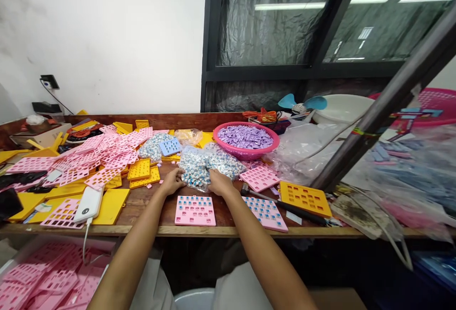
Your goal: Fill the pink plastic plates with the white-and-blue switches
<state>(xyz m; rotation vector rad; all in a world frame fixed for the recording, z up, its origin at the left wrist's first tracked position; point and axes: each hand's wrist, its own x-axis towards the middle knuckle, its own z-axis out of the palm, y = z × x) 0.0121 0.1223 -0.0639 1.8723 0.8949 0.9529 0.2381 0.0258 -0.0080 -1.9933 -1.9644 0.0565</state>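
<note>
In the middle of the bench lies a clear plastic bag (pixel 194 165) full of small blue and white parts that look like keyboard switches. My left hand (pixel 173 181) grips its left edge with curled fingers. On the near side, the fingers of my right hand (pixel 218 183) close on the bag's plastic, their tips partly hidden among the folds. Between my forearms, a pink plate (pixel 195 211) with square holes holds blue switches in its upper rows. Partly behind my right forearm, another pink plate (pixel 266 213) carries several rows of blue switches.
A pink basket (pixel 245 152) of purple pieces stands behind the bag. Pink plates (pixel 96 150) and yellow plates (pixel 138 169) pile up at left, near a white power bank (pixel 89 204). A hammer (pixel 299 209), yellow plate (pixel 304 199) and slanting post (pixel 377 105) are at right.
</note>
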